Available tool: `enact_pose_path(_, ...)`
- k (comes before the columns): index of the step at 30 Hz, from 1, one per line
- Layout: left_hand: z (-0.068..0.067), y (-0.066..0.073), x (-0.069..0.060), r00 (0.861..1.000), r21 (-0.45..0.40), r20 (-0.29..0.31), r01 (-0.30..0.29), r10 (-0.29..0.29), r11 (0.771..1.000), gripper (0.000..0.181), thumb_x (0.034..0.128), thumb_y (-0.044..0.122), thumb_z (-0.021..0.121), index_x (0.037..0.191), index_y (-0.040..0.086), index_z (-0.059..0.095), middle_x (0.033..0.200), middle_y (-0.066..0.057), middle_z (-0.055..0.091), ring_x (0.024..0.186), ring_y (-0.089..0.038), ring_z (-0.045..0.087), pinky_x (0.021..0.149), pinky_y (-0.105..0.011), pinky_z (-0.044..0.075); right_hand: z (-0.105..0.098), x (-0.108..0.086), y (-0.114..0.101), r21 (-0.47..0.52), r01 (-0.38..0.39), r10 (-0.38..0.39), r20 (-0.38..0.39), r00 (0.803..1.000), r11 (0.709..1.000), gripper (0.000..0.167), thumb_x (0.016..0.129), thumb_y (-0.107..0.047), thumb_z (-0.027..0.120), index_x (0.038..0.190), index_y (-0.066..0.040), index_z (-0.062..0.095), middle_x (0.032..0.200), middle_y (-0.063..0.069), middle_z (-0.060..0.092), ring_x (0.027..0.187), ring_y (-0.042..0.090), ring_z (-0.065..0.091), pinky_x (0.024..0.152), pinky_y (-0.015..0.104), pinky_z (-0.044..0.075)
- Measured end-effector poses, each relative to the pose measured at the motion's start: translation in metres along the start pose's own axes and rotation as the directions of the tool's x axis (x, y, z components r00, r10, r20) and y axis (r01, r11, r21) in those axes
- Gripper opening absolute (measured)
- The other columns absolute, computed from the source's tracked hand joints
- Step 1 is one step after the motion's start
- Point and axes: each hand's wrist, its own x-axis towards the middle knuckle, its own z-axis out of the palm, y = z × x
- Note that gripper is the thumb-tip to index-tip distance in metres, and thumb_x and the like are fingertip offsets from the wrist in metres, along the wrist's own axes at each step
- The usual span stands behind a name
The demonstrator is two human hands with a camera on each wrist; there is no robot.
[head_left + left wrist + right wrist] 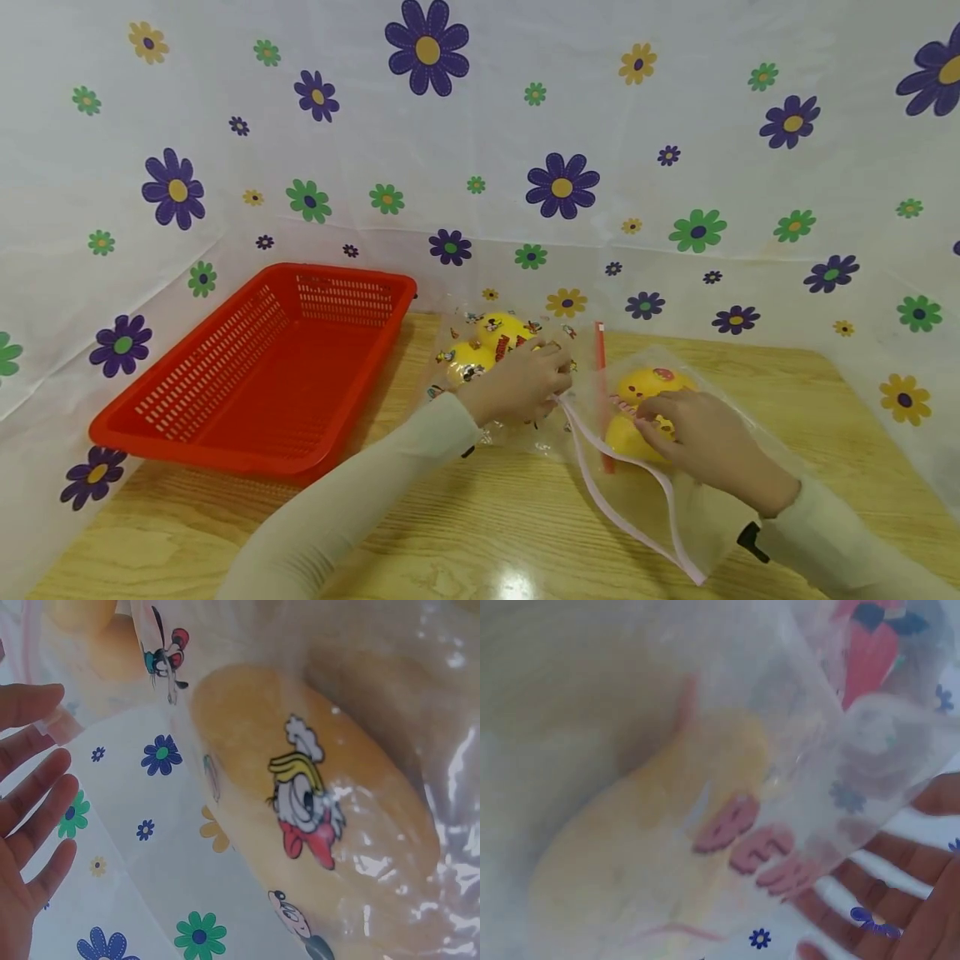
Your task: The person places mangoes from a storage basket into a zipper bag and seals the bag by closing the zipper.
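My left hand (525, 382) pinches the pink zip edge (60, 726) of a see-through zip bag at its left corner. That bag (720, 517) lies on the right, its pink-rimmed mouth gaping toward me, with yellow rounded things (651, 382) inside. Over the bag, my right hand (708, 442) touches the film; its fingers (885, 881) look spread and fairly straight in the right wrist view. Under and behind the left hand lies another clear bag (551, 446), printed with cartoon figures and also holding yellow rounded things (501, 332). The film blurs what they are.
A red plastic basket (330, 442) with slotted walls stands at the left, with nothing seen in it. A red strip (601, 342) runs along the printed bag's right edge. The wooden table (450, 542) ends at a white flowered cloth (480, 125).
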Motion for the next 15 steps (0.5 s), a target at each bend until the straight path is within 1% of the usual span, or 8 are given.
enact_pose_path(2, -0.001, 0.002, -0.001, 1.000, 0.000, -0.002, -0.010, 0.010, 1.000, 0.015, 0.0825, 0.029, 0.067, 0.095, 0.020, 0.068, 0.105, 0.004, 0.060, 0.102, -0.012, 0.057, 0.103, -0.037, 0.041, -0.003, -0.002, 0.005, -0.063, -0.101, 0.103, 0.023, 0.994, 0.993, 0.014, 0.081, -0.023, 0.068, 0.087, -0.011, 0.070, 0.077, 0.001, 0.069, 0.057, 0.011, 0.057, 0.051, 0.029, 0.045)
enact_pose_path(3, -0.002, 0.004, -0.001, 1.000, 0.006, -0.001, -0.016, 0.016, 1.000, 0.014, 0.0820, 0.028, 0.067, 0.094, 0.020, 0.068, 0.103, 0.004, 0.060, 0.100, -0.012, 0.057, 0.102, -0.037, 0.042, -0.004, -0.003, 0.007, -0.093, -0.136, 0.139, 0.030, 0.990, 0.986, 0.017, 0.079, -0.023, 0.069, 0.088, -0.008, 0.070, 0.076, 0.003, 0.069, 0.054, 0.012, 0.055, 0.048, 0.029, 0.043)
enact_pose_path(5, -0.002, 0.006, -0.002, 1.000, 0.013, -0.005, -0.028, 0.028, 1.000, 0.012, 0.0807, 0.026, 0.066, 0.092, 0.020, 0.068, 0.101, 0.005, 0.061, 0.098, -0.011, 0.058, 0.100, -0.036, 0.043, -0.004, -0.006, 0.010, -0.139, -0.193, 0.203, 0.060, 0.977, 0.971, 0.023, 0.078, -0.025, 0.070, 0.091, -0.005, 0.069, 0.076, 0.007, 0.068, 0.051, 0.012, 0.051, 0.043, 0.028, 0.039)
enact_pose_path(7, -0.002, 0.009, -0.003, 0.999, 0.023, -0.011, -0.041, 0.041, 0.999, 0.012, 0.0793, 0.024, 0.065, 0.090, 0.020, 0.068, 0.099, 0.005, 0.061, 0.097, -0.011, 0.058, 0.099, -0.036, 0.043, -0.003, -0.009, 0.011, -0.154, -0.235, 0.251, 0.092, 0.964, 0.960, 0.027, 0.079, -0.025, 0.068, 0.095, -0.004, 0.067, 0.078, 0.009, 0.066, 0.050, 0.013, 0.049, 0.042, 0.028, 0.038)
enact_pose_path(9, -0.001, 0.011, -0.004, 0.999, 0.030, -0.012, -0.052, 0.052, 0.998, 0.011, 0.0781, 0.022, 0.065, 0.089, 0.019, 0.067, 0.097, 0.005, 0.061, 0.094, -0.011, 0.057, 0.098, -0.035, 0.043, 0.000, -0.012, 0.012, -0.150, -0.255, 0.273, 0.118, 0.955, 0.955, 0.029, 0.080, -0.026, 0.066, 0.098, -0.003, 0.066, 0.080, 0.012, 0.064, 0.051, 0.014, 0.050, 0.042, 0.029, 0.039)
enact_pose_path(11, 0.000, 0.014, -0.005, 0.998, 0.040, -0.008, -0.061, 0.061, 0.997, 0.012, 0.0775, 0.023, 0.064, 0.089, 0.020, 0.066, 0.095, 0.006, 0.061, 0.092, -0.011, 0.056, 0.097, -0.034, 0.043, 0.003, -0.013, 0.014, -0.142, -0.258, 0.276, 0.129, 0.952, 0.956, 0.031, 0.080, -0.025, 0.066, 0.100, -0.001, 0.065, 0.081, 0.014, 0.063, 0.053, 0.014, 0.050, 0.044, 0.030, 0.041)
enact_pose_path(15, 0.000, 0.021, -0.006, 0.997, 0.060, 0.005, -0.077, 0.076, 0.995, 0.016, 0.0778, 0.024, 0.063, 0.093, 0.020, 0.065, 0.093, 0.008, 0.062, 0.091, -0.010, 0.058, 0.097, -0.034, 0.043, 0.007, -0.013, 0.021, -0.139, -0.213, 0.227, 0.101, 0.969, 0.967, 0.031, 0.077, -0.022, 0.069, 0.097, 0.001, 0.065, 0.082, 0.017, 0.062, 0.053, 0.017, 0.051, 0.047, 0.033, 0.046)
